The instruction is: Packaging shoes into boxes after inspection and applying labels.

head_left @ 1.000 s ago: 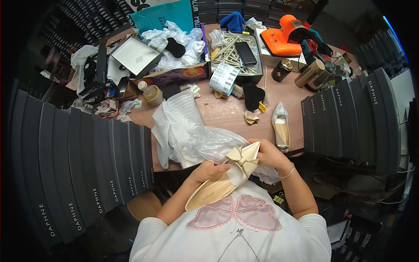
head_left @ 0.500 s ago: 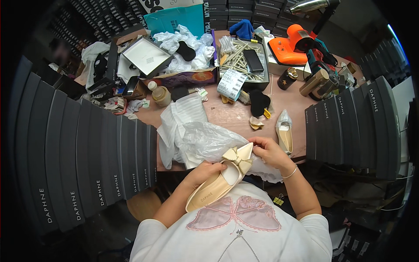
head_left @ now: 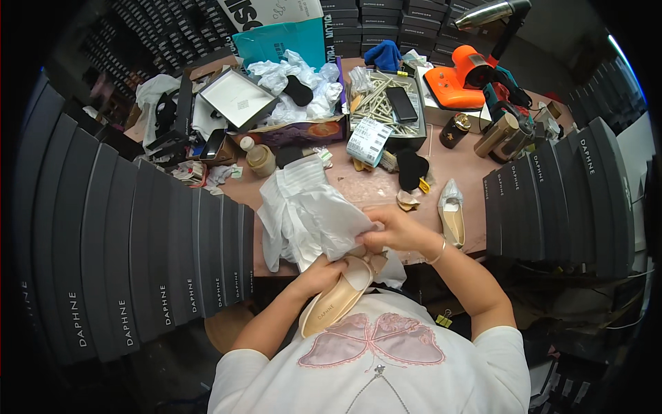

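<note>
We find the held shoe (head_left: 329,312) smooth, the wrapping (head_left: 314,210) crinkled. Toward the tabletop's (head_left: 358,185) far right corner, the orange plastic machine (head_left: 452,86) shines.

on my remote feed i see lettering on the cream shoe (head_left: 338,300), pale capitals on the left grey boxes (head_left: 148,255) and right grey boxes (head_left: 552,179), barcodes and small print on the label roll (head_left: 369,141), bold letters on the white panel (head_left: 276,12)

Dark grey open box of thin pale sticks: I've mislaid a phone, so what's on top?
A black rectangular phone lies on the thin pale sticks. They cover the floor of the box, and a white label roll hides part of its front.
</note>
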Available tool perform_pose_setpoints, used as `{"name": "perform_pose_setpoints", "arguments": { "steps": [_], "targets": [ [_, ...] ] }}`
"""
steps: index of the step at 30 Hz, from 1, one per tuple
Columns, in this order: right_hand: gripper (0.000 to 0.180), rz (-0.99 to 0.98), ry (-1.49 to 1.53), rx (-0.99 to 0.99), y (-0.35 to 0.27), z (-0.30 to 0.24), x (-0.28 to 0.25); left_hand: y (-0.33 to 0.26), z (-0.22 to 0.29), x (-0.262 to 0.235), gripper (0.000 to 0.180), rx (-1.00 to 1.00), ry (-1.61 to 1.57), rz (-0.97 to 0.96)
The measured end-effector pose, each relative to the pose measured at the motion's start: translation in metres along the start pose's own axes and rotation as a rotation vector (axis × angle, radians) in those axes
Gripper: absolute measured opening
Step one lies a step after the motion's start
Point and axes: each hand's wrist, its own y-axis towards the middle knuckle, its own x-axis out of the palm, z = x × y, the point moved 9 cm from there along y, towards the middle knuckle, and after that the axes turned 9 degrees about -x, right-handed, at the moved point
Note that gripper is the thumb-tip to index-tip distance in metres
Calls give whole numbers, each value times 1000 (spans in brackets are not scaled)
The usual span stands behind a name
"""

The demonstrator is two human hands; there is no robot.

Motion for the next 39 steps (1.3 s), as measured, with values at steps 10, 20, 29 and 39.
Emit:
{"name": "perform_pose_setpoints", "arguments": {
  "steps": [10,20,29,39],
  "targets": [
    [37,-73,-1234,-405,-44,-40,79,-15,6,-3,66,-34,-797,-296],
    [35,335,-455,-333,-40,-33,-31,-8,6,-17,60,-33,-342,8],
    [25,-7,-342,103,-23,47,-45,-12,13,-31,57,45,-379,88],
    [21,265,-858,-131,18,-11,-5,58,-19,-71,51,186,-531,452]
  ]
}}
